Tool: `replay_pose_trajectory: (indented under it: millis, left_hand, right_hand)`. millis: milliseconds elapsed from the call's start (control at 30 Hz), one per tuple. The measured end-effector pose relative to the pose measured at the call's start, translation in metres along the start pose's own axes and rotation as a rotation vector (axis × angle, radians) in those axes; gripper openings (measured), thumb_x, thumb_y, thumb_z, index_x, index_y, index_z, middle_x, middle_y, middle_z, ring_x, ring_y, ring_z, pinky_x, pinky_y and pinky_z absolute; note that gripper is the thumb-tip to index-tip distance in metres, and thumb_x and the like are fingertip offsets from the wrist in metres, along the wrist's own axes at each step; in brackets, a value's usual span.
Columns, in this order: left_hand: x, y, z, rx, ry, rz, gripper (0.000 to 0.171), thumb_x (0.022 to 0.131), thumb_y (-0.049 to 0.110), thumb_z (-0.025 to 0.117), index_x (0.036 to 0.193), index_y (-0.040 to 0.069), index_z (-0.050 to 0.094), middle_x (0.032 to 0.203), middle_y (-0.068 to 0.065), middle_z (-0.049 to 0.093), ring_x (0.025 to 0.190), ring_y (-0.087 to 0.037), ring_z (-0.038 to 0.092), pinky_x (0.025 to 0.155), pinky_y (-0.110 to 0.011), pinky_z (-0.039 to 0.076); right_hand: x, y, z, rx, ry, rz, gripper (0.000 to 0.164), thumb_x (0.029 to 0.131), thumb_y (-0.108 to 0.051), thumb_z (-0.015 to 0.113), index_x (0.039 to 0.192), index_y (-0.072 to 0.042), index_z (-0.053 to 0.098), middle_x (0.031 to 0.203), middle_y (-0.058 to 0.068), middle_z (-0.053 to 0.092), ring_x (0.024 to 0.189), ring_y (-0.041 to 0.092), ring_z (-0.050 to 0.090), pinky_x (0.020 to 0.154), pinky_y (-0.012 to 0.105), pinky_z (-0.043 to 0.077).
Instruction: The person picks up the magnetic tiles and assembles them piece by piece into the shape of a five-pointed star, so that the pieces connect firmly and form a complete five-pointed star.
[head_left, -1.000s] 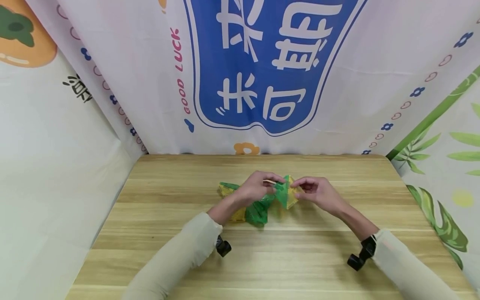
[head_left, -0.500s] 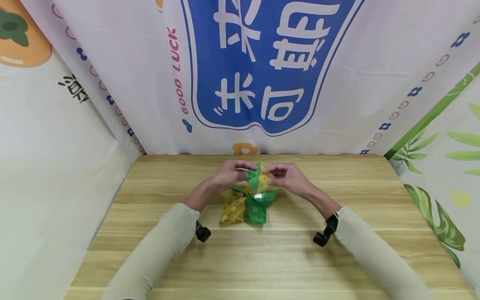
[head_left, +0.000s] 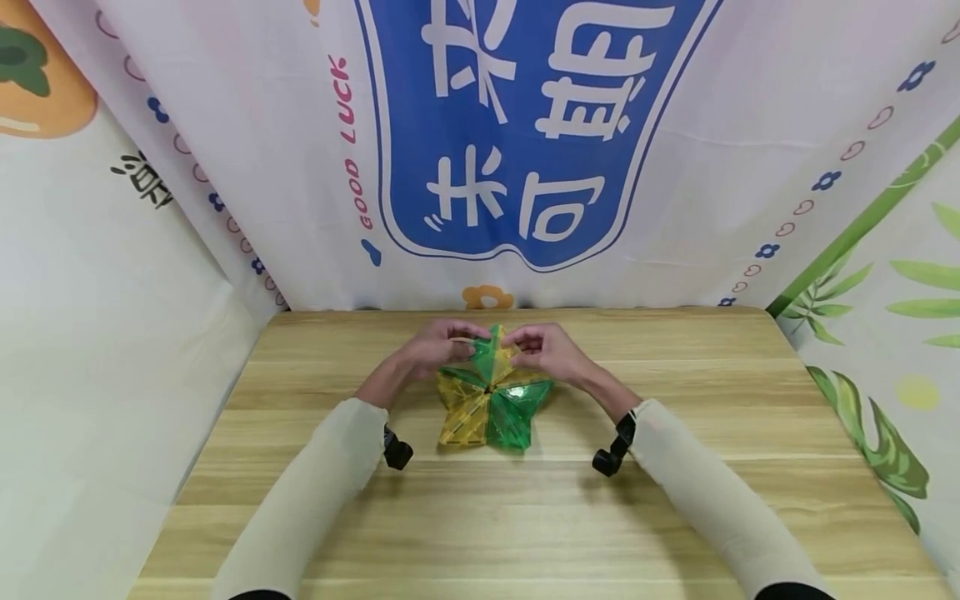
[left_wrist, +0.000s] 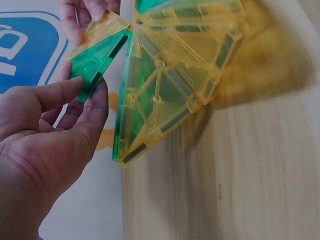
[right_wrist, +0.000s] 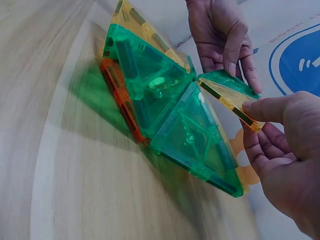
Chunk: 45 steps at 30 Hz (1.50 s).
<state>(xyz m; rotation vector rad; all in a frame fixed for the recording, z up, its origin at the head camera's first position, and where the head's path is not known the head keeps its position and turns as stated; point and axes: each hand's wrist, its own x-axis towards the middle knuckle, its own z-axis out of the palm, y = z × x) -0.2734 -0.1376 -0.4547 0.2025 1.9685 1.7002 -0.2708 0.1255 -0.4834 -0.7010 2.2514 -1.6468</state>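
Observation:
A star-like build of see-through green and yellow triangular magnetic tiles [head_left: 512, 421] lies on the table. At its far side, a folded pair of tiles forms another point. My left hand [head_left: 433, 346] pinches the green tile [left_wrist: 95, 62] of that pair between thumb and fingers. The yellow tile [right_wrist: 227, 97] beside it is pinched by my right hand [head_left: 553, 352]. In both wrist views the pair's inner tip meets or nearly meets the star's centre; whether it touches is unclear. An orange-red tile [right_wrist: 120, 100] shows low on the build in the right wrist view.
The wooden table [head_left: 480, 525] extends around the build, its far edge just beyond both hands. A printed cloth [head_left: 315, 250] hangs behind that edge, with more cloth at both sides. Each wrist wears a small black camera [head_left: 397, 452].
Both hands have carried the green-and-yellow tile pair left and away from the body, from the star's right side to its far side. The star itself stays in place.

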Motion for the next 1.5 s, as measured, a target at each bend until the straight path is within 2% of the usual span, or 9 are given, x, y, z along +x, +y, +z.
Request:
replay_pose_trajectory:
  millis: [200, 400, 567, 667, 833, 967, 1133, 1300, 1500]
  left_hand:
    - [0.002, -0.006, -0.002, -0.01, 0.015, -0.054, 0.038, 0.102, -0.013, 0.055, 0.133, 0.001, 0.07, 0.138, -0.018, 0.06, 0.106, -0.023, 0.068, 0.099, -0.042, 0.06]
    - [0.005, -0.01, -0.006, 0.002, -0.009, -0.053, 0.038, 0.102, -0.012, 0.054, 0.136, -0.001, 0.067, 0.14, -0.021, 0.059, 0.11, -0.027, 0.066, 0.096, -0.038, 0.06]
    - [0.01, -0.015, -0.009, 0.104, -0.021, -0.012, 0.037, 0.1, -0.011, 0.057, 0.134, 0.0, 0.069, 0.13, -0.018, 0.065, 0.109, -0.024, 0.065, 0.092, -0.034, 0.06]
    - [0.014, -0.018, -0.01, 0.199, -0.022, 0.018, 0.035, 0.1, -0.01, 0.059, 0.131, 0.001, 0.071, 0.121, -0.013, 0.069, 0.107, -0.021, 0.065, 0.092, -0.033, 0.059]
    - [0.018, -0.022, -0.007, 0.331, -0.061, 0.038, 0.029, 0.095, -0.013, 0.061, 0.119, 0.0, 0.071, 0.107, -0.007, 0.068, 0.098, -0.018, 0.06, 0.085, -0.029, 0.053]
    - [0.019, -0.024, -0.005, 0.385, -0.1, 0.039, 0.021, 0.095, -0.013, 0.064, 0.111, -0.001, 0.071, 0.107, -0.008, 0.071, 0.1, -0.018, 0.063, 0.087, -0.028, 0.055]
    - [0.013, -0.022, -0.01, 0.339, -0.099, 0.051, 0.021, 0.098, -0.012, 0.062, 0.118, -0.005, 0.069, 0.118, -0.016, 0.071, 0.112, -0.026, 0.067, 0.098, -0.036, 0.058]
    - [0.001, -0.021, -0.019, 0.333, -0.048, 0.099, 0.025, 0.102, -0.007, 0.061, 0.126, -0.006, 0.066, 0.128, -0.023, 0.068, 0.121, -0.036, 0.065, 0.104, -0.046, 0.056]
    - [-0.024, -0.017, -0.027, 0.485, 0.043, 0.193, 0.026, 0.105, 0.003, 0.062, 0.13, -0.005, 0.067, 0.132, -0.026, 0.067, 0.122, -0.035, 0.064, 0.106, -0.049, 0.054]
  right_hand:
    - [0.004, 0.005, 0.003, 0.008, -0.002, 0.035, 0.029, 0.091, 0.005, 0.077, 0.12, 0.001, 0.075, 0.101, 0.013, 0.074, 0.081, 0.016, 0.065, 0.066, 0.022, 0.053]
    - [0.006, 0.009, 0.003, 0.032, -0.023, 0.051, 0.03, 0.091, 0.005, 0.078, 0.121, 0.001, 0.074, 0.101, 0.014, 0.073, 0.083, 0.018, 0.065, 0.07, 0.024, 0.054]
    - [0.009, 0.015, 0.002, 0.04, -0.043, 0.054, 0.028, 0.091, 0.008, 0.077, 0.118, 0.003, 0.073, 0.109, 0.016, 0.074, 0.092, 0.023, 0.069, 0.078, 0.028, 0.059]
    - [0.011, 0.019, 0.003, 0.011, -0.052, 0.05, 0.027, 0.091, 0.008, 0.077, 0.117, 0.003, 0.073, 0.112, 0.016, 0.074, 0.098, 0.024, 0.071, 0.083, 0.029, 0.059]
    - [0.014, 0.027, 0.005, -0.036, -0.081, 0.06, 0.023, 0.09, 0.008, 0.077, 0.112, 0.002, 0.074, 0.11, 0.012, 0.074, 0.098, 0.02, 0.07, 0.087, 0.03, 0.059]
    - [0.013, 0.031, 0.007, -0.059, -0.106, 0.058, 0.02, 0.09, 0.006, 0.078, 0.11, 0.002, 0.074, 0.108, 0.012, 0.075, 0.097, 0.019, 0.07, 0.089, 0.031, 0.059]
    - [0.008, 0.028, 0.003, -0.092, -0.088, 0.067, 0.023, 0.092, 0.003, 0.077, 0.115, 0.0, 0.075, 0.112, 0.013, 0.075, 0.103, 0.023, 0.071, 0.093, 0.036, 0.059]
    - [-0.005, 0.024, -0.007, -0.142, -0.064, 0.067, 0.025, 0.094, -0.002, 0.078, 0.119, -0.001, 0.075, 0.113, 0.014, 0.075, 0.104, 0.027, 0.07, 0.094, 0.039, 0.059]
    - [-0.032, 0.02, -0.027, -0.244, -0.022, 0.021, 0.025, 0.097, -0.001, 0.073, 0.121, 0.003, 0.072, 0.118, 0.019, 0.073, 0.109, 0.03, 0.07, 0.093, 0.04, 0.06]
